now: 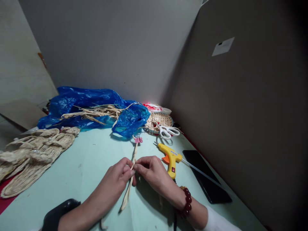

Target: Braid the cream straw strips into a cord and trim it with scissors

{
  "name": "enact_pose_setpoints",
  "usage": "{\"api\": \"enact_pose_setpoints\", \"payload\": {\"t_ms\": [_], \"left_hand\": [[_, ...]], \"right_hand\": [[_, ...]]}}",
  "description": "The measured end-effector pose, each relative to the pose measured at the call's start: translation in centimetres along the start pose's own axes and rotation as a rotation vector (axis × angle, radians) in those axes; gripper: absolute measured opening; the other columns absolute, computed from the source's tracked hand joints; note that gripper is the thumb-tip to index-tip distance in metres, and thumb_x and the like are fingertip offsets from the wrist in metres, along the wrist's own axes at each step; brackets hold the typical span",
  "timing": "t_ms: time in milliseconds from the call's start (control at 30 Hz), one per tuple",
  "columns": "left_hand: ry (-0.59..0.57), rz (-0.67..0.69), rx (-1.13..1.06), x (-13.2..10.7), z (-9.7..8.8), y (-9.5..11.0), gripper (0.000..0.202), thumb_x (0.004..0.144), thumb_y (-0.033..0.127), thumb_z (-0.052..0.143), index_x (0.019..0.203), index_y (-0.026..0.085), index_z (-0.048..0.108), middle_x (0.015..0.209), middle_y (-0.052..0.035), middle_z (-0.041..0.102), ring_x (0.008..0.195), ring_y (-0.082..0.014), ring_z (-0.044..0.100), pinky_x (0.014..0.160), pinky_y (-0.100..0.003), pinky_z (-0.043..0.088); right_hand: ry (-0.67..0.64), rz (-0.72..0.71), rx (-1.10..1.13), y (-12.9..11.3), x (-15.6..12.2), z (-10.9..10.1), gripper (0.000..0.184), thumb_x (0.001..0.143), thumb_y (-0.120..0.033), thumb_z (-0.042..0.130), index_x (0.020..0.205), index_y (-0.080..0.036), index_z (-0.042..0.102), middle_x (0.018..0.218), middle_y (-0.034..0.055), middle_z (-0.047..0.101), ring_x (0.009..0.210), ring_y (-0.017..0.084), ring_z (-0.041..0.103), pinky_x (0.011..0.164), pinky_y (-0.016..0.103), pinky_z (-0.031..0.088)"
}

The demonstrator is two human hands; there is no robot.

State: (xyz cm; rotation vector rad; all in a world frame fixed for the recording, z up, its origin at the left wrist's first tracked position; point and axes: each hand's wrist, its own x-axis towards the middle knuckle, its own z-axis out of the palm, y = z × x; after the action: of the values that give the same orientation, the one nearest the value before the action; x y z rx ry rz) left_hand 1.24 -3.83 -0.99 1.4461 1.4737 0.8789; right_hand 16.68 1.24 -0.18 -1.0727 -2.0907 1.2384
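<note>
A pale braid of dried plant fibre (135, 152) runs toward me from a pink binder clip (138, 140) at its far end. My left hand (120, 175) pinches the braid between thumb and fingers from the left. From the right, my right hand (151, 171) grips it at the same spot, the fingertips of both hands nearly touching. Below the hands a loose flat strand (125, 201) hangs down over the table. The exact grip point is partly hidden by the fingers.
A yellow glue gun (172, 158), white scissors (168, 131) and a dark flat device (209, 179) lie at right. Behind stand a woven basket (161, 119) and a blue plastic bag (96, 93) with dried strands (103, 112). Woven sandals (45, 147) sit at left.
</note>
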Motion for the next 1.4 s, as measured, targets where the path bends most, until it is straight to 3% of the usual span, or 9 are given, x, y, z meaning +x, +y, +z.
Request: {"api": "enact_pose_setpoints", "payload": {"t_ms": [133,267,467,633,800,900,1067,1267,1400], "left_hand": [[0.051,0.014,0.247,-0.6,-0.7,1.6,0.02,0.088,0.029,0.04,0.073,0.022,0.051,0.063,0.0038,0.066,0.061,-0.0168,0.055,0.063,-0.028,0.036],[0.049,0.0,0.251,-1.2,-0.2,2.2,0.03,0.09,0.032,0.039,0.065,0.022,0.052,0.061,0.0027,0.067,0.058,-0.0163,0.055,0.061,-0.027,0.037],[0.027,0.09,0.4,-2.2,1.8,1.0,0.031,0.093,0.029,0.03,0.07,0.023,0.051,0.061,0.0008,0.062,0.055,-0.017,0.058,0.059,-0.028,0.038],[0.01,0.16,0.586,-2.3,1.5,1.1,0.033,0.093,0.027,0.031,0.069,0.021,0.054,0.068,-0.0046,0.065,0.064,-0.0215,0.062,0.063,-0.032,0.039],[0.211,0.107,0.339,-0.9,0.0,1.3,0.031,0.089,0.039,0.044,0.067,0.021,0.058,0.072,-0.0031,0.063,0.066,-0.0186,0.059,0.063,-0.03,0.043],[0.077,-0.126,-0.067,0.1,-0.4,0.8,0.025,0.085,0.044,0.046,0.074,0.022,0.051,0.046,0.0054,0.052,0.036,-0.0112,0.041,0.037,-0.022,0.03],[-0.052,-0.231,-0.536,0.7,-0.5,0.0,0.027,0.075,0.042,0.064,0.074,0.02,0.047,0.054,0.0094,0.051,0.037,-0.001,0.017,0.032,-0.014,0.013],[-0.073,-0.165,-0.263,1.1,-0.6,-0.3,0.029,0.075,0.048,0.054,0.068,0.021,0.048,0.043,0.0135,0.034,0.031,-0.0025,0.014,0.031,-0.019,0.009],[-0.058,-0.116,-0.157,1.6,-0.5,-0.6,0.022,0.072,0.037,0.054,0.061,0.019,0.048,0.046,0.0117,0.031,0.039,-0.0051,0.022,0.039,-0.022,0.012]], "right_hand": [[0.092,0.0,-0.029,0.1,-0.2,0.3,0.023,0.08,-0.021,0.052,0.059,-0.014,0.058,0.051,-0.004,0.041,0.053,0.009,0.031,0.049,0.022,0.023],[0.108,-0.006,-0.02,0.0,-0.3,0.5,0.026,0.078,-0.019,0.051,0.053,-0.015,0.048,0.052,-0.0043,0.033,0.055,0.009,0.026,0.05,0.023,0.021],[-0.026,0.056,0.332,0.3,-0.1,0.2,0.029,0.079,-0.023,0.053,0.053,-0.015,0.044,0.053,-0.0045,0.032,0.054,0.008,0.024,0.049,0.024,0.018],[-0.035,0.134,0.521,0.1,-0.1,0.2,0.024,0.075,-0.027,0.062,0.056,-0.013,0.055,0.052,-0.0043,0.039,0.053,0.007,0.028,0.05,0.023,0.018],[0.014,0.146,0.594,-0.4,-0.3,0.4,0.019,0.073,-0.027,0.065,0.062,-0.011,0.065,0.056,-0.0022,0.049,0.056,0.008,0.035,0.053,0.021,0.025],[-0.016,0.176,0.605,-0.6,-0.4,0.4,0.021,0.074,-0.027,0.064,0.064,-0.01,0.069,0.056,-0.0006,0.054,0.053,0.008,0.037,0.053,0.021,0.026],[-0.015,0.1,0.456,-0.3,-0.3,0.2,0.022,0.077,-0.028,0.062,0.068,-0.01,0.071,0.06,0.0015,0.061,0.057,0.01,0.044,0.055,0.021,0.031],[0.007,0.003,0.019,-0.5,-0.4,0.2,0.028,0.083,-0.023,0.053,0.067,-0.011,0.072,0.057,0.0008,0.061,0.053,0.01,0.042,0.053,0.022,0.029],[0.057,-0.042,-0.276,-0.7,-0.8,0.3,0.027,0.085,-0.021,0.051,0.07,-0.014,0.071,0.057,0.0022,0.063,0.053,0.011,0.046,0.053,0.024,0.028]]}}
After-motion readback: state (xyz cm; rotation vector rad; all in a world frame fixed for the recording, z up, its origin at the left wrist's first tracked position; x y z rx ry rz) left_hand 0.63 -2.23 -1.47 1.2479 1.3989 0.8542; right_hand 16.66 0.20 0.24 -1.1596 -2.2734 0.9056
